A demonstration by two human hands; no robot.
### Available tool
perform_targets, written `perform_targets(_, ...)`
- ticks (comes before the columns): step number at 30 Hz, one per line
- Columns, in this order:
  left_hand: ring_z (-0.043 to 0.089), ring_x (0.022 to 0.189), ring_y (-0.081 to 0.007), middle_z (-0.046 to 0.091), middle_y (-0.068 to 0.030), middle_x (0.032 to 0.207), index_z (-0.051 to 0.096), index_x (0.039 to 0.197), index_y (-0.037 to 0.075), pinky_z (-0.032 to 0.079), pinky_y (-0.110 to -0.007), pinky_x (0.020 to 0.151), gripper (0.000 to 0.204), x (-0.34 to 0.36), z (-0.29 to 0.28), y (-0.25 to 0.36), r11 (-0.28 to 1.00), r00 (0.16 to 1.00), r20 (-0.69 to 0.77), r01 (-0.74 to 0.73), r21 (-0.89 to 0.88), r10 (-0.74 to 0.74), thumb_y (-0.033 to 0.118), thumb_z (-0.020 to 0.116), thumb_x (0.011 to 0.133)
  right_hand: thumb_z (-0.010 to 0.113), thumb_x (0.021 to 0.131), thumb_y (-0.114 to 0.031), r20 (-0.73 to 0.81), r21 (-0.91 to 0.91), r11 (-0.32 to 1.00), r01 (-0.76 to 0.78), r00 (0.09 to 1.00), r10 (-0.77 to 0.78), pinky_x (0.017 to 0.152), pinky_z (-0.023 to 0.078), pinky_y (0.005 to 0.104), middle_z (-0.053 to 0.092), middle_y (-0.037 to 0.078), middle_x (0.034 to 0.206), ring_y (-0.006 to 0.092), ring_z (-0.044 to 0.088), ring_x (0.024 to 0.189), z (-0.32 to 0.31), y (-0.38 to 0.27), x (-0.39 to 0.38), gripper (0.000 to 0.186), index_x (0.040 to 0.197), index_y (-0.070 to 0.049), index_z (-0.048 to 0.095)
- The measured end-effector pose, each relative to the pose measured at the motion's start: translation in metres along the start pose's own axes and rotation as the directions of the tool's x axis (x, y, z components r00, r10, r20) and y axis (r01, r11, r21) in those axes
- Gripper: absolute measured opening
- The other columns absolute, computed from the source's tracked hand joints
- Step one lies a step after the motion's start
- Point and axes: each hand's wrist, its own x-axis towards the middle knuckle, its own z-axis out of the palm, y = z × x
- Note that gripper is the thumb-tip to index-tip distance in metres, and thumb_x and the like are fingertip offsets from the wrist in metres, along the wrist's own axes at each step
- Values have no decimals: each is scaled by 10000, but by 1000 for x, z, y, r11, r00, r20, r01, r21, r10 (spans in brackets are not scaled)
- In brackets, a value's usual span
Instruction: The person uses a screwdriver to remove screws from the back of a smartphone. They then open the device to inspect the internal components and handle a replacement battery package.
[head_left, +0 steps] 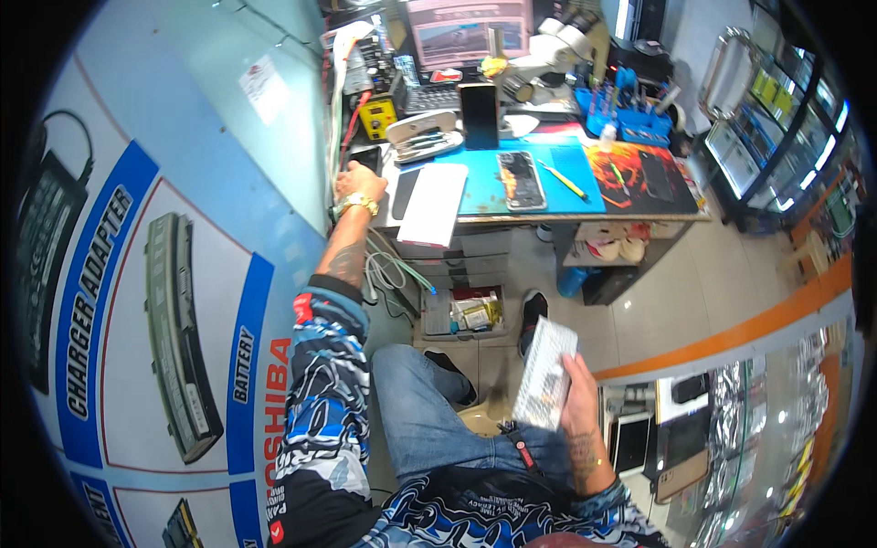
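Observation:
My right hand [577, 395] holds a flat, pale bubble-wrapped packet [546, 374] above my right thigh, the thumb along its edge. What lies inside the wrap is hard to make out. My left hand [358, 183] reaches to the table's left end, its fingers curled at the near edge of a dark phone-like slab [368, 159]. A white box [433, 205] lies just right of that hand, overhanging the front edge. On the blue mat [565, 163] are an opened phone [521, 181] and a yellow-handled tool [565, 180]. A black phone [480, 116] stands upright behind them.
A microscope [557, 55] and a laptop [470, 32] stand at the back, with a tool case [425, 137] before them. Cables [388, 274] hang off the left end. Below sits a bin of parts [464, 313]. A glass display case [722, 429] stands at my right.

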Motion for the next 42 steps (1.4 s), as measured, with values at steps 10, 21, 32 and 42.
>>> perform_targets(10,644,1003,-148,634,-88,1169,468,1395,22,559,-289,833,693,-72,-46,0,237,708,-474,-655,-718,523,79,809,795,638,980,-80,284,-87,832,548,814,-507,985,456,294,663,80,1219,137,607,1098,155,-45,111,313,1268,30,584)
perform_targets(21,627,1017,-235,594,-109,1171,548,1369,53,534,-369,889,780,-95,-55,6,251,719,-568,-682,-687,401,223,918,704,510,1080,-144,593,137,891,432,685,-423,890,530,255,690,67,1163,104,638,1013,346,-4,173,333,1362,25,562)
perform_targets(32,624,1112,-330,501,-177,1282,555,1358,106,571,-401,895,699,-90,-60,10,471,752,-527,-659,-586,397,164,873,738,564,957,69,670,89,920,383,660,-339,955,550,299,623,97,1284,148,644,1107,354,2,222,505,1440,0,433)
perform_targets(42,599,932,-184,587,-79,1012,517,1130,34,509,-330,865,388,-73,-46,21,505,879,-311,-465,-728,361,74,754,826,586,884,83,552,207,920,334,737,-391,1184,346,372,450,142,1490,211,439,1380,363,28,254,685,1515,20,327)
